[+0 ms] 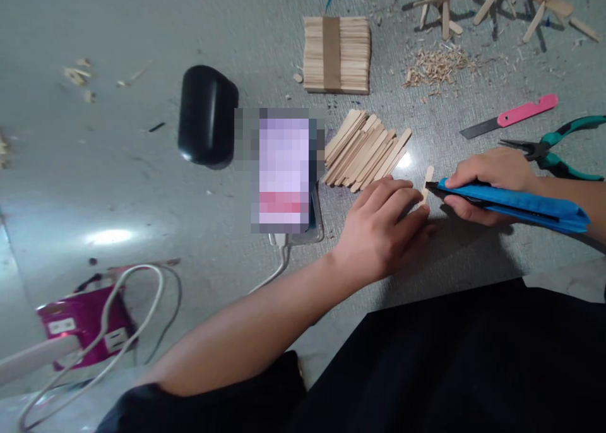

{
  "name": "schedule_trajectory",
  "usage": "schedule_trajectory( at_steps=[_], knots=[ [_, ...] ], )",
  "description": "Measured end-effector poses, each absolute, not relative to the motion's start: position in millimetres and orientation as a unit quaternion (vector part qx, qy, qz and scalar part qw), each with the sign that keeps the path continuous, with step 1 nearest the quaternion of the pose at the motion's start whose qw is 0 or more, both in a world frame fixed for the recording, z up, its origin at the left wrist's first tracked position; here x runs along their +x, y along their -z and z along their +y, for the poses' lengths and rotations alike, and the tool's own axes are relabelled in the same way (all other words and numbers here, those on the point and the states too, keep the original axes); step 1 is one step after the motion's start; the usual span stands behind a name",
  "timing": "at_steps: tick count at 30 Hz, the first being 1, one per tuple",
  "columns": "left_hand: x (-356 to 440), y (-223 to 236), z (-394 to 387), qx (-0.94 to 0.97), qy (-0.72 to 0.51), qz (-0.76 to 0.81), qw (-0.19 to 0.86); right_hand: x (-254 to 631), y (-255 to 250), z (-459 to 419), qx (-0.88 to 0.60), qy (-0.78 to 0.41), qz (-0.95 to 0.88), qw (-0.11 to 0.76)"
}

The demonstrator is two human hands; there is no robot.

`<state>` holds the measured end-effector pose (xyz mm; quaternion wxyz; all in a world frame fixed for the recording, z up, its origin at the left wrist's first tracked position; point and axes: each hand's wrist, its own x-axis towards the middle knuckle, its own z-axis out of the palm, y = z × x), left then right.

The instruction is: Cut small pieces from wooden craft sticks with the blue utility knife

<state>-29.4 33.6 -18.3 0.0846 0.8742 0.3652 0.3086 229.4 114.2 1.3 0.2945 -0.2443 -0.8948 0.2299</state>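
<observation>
left hand: your left hand point(386, 228) is curled palm down, thumb and bent fingers pinching the near end of a small stick point(429, 175).
right hand: your right hand point(495, 168) is closed around a blue cutter point(525, 202), thumb and fingers on opposite sides of its body.
small stick: it is between your two hands, tilted, its rounded far end standing clear of your fingers.
cutter tip: the dark front end meets the small stick along its length; how deep the edge sits, you cannot tell from this view.
loose sticks: a slanted heap of loose sticks point(364, 150) lies just beyond your left hand.
bundle: a banded bundle point(348, 54) of sticks, brown strip around its middle, lies beyond the heap.
hand tools: a pink-handled blade point(525, 112) lies beyond your right hand; green-handled pliers point(549, 149) lie just beside your right wrist, jaws pointing inward.
debris: wood shavings point(438, 65) are piled near crossed stick pieces point(445, 10) at the far edge of view.
left side: a phone point(284, 168), its screen blurred, is near a black case point(206, 114); a white cable point(158, 281) loops over a magenta power strip point(88, 326).
surface: all rests on a grey, shiny tabletop point(142, 187).
</observation>
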Motion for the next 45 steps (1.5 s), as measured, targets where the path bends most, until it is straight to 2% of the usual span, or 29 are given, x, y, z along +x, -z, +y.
schedule_trajectory(
  at_steps=[9,18,24,27,33,40,45],
  knots=[
    [-29,16,35,0.877,-0.313,0.356,0.079,229,-1,115,-0.241,-0.223,-0.902,0.280],
    [-29,10,35,0.878,-0.309,0.359,0.062,229,-2,108,-0.203,-0.199,-0.902,0.325],
    [-27,10,34,0.884,-0.306,0.353,0.038,224,-5,99,-0.280,-0.238,-0.904,0.219],
    [-27,10,33,0.881,-0.315,0.350,0.040,218,-12,97,-0.293,-0.244,-0.903,0.198],
    [-27,10,32,0.884,-0.322,0.337,0.026,205,-28,97,-0.282,-0.238,-0.906,0.205],
    [-27,10,32,0.890,-0.306,0.339,0.003,208,-19,96,-0.305,-0.230,-0.899,0.216],
    [-26,10,32,0.895,-0.306,0.325,-0.007,212,-7,95,-0.280,-0.216,-0.886,0.299]
  ],
)
